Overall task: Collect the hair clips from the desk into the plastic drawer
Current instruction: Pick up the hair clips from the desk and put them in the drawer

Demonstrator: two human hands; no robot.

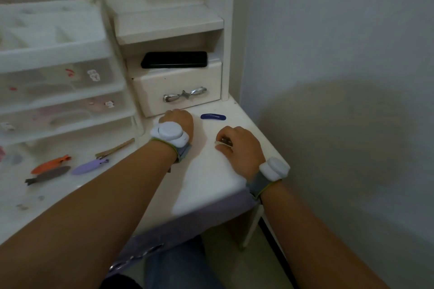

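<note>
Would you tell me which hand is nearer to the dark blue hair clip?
Left. The left hand rests just left of the dark blue hair clip; the right hand sits farther off, nearer the desk's front edge.

Plain pale wall (pixel 340 54) beside a white desk (pixel 211 183) with shelf unit (pixel 169 23), dim soft light.

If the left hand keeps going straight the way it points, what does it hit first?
Most likely the white wooden drawer front: the left hand points away from the person and its knuckles sit right at the drawer's lower edge. Whether they already touch is unclear.
</note>
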